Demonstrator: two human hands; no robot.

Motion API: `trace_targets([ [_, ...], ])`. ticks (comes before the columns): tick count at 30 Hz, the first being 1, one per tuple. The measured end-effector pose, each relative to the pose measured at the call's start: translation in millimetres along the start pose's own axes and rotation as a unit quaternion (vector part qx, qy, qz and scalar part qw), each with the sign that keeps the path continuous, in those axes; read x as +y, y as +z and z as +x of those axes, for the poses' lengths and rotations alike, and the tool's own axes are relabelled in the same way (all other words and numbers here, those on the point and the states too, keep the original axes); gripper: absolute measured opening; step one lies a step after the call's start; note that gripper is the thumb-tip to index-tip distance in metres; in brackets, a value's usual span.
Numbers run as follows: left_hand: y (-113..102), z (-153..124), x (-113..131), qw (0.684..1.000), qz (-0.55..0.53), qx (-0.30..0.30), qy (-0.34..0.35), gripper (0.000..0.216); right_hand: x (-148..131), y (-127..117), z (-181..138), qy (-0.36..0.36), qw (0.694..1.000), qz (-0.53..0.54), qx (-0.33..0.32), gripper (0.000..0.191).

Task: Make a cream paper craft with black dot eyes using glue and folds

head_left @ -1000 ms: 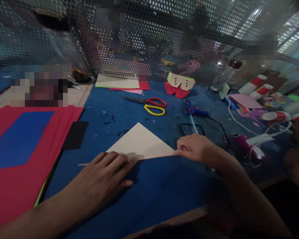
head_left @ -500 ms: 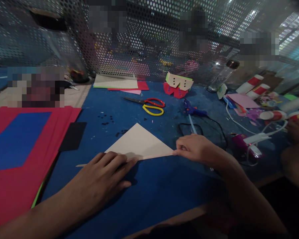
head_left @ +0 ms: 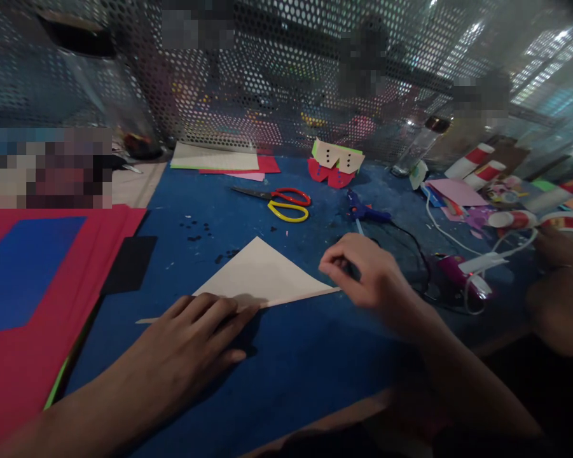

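A cream sheet of paper (head_left: 257, 273), folded into a triangle, lies on the blue tabletop with its peak pointing away from me. My left hand (head_left: 195, 337) rests flat across its lower left edge, fingers stretched out, pressing it down. A thin cream strip shows past the hand at the left. Just above the paper's right corner, my right hand (head_left: 369, 270) is raised with its fingers curled in; nothing shows in them. The corner beneath it tilts up slightly. Scissors (head_left: 290, 198) with one red and one yellow handle lie beyond the paper.
A blue glue gun (head_left: 369, 213) with a black cord lies behind my right hand. A paper butterfly shape (head_left: 334, 165) stands near the mesh panel (head_left: 267, 76). Red sheets (head_left: 9, 375) and a black piece (head_left: 131, 264) are at left. Another person's arm (head_left: 563, 267) is at right.
My right hand has let go of the paper's right corner and lifted up and slightly away. The left hand stays on the paper. The view has shifted a little.
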State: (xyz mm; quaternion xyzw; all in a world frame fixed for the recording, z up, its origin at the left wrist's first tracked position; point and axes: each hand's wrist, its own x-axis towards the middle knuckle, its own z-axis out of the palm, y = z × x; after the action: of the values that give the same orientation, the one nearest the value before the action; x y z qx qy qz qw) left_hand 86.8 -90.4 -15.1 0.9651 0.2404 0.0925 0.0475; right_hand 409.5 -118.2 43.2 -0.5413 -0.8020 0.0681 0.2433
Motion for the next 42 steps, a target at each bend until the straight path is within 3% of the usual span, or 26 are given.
trace_targets([
  [4,4,-2,-1,1.000,0.023,0.009,0.007,0.047,-24,25,0,-0.157,0.985,0.007,-0.077,0.021],
  [12,9,-2,-2,0.999,0.030,0.007,0.017,0.044,-27,48,0,-0.224,0.962,-0.068,-0.144,0.031],
  [24,8,-4,-5,1.000,0.026,0.007,0.017,0.040,-30,48,-1,-0.209,0.962,-0.084,-0.152,0.030],
  [35,10,-4,-6,0.999,0.012,0.025,0.017,0.045,-21,45,-2,-0.177,0.972,-0.027,-0.151,0.027],
  [42,4,-4,-3,1.000,0.012,0.005,0.000,0.043,-16,56,2,-0.052,0.990,0.045,-0.120,0.012],
])
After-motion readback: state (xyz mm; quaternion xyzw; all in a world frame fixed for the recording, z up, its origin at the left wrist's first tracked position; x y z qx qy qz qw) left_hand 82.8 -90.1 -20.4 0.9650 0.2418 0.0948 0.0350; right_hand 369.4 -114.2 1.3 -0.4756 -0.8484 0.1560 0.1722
